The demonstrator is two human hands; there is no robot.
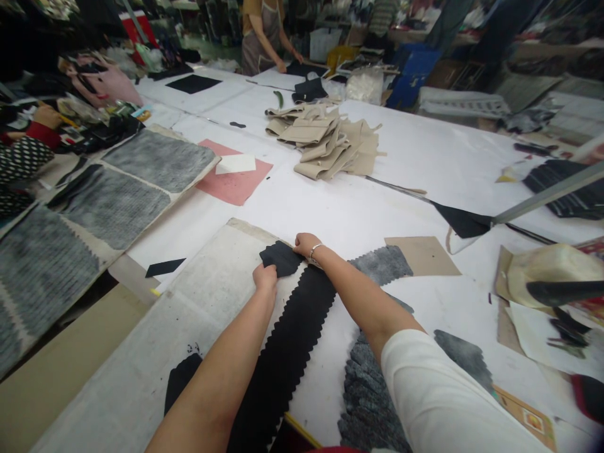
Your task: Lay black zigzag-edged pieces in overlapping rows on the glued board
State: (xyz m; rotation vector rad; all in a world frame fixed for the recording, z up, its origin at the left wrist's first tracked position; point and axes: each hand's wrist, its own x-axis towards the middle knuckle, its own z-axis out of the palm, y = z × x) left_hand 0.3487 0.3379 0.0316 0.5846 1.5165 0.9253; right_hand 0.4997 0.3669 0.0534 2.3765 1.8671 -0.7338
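Observation:
A black fabric piece [282,258] is stretched between my two hands above a pale grey board [202,277]. My left hand [265,277] is closed on its lower left edge. At its right edge, my right hand [306,243] is closed on it too, a bracelet round the wrist. Below and to the right runs a row of black zigzag-edged pieces [287,352], overlapping one another along the board. Another black piece [182,380] lies on the board, partly behind my left forearm.
Grey zigzag-edged pieces [368,390] lie right of the board. Beige fabric pieces [330,141] are heaped further back. Boards with grey pieces [113,207] stand left, near a co-worker's sleeve [28,157]. A metal pole [547,195] slants in at right. Another person [264,38] works at the back.

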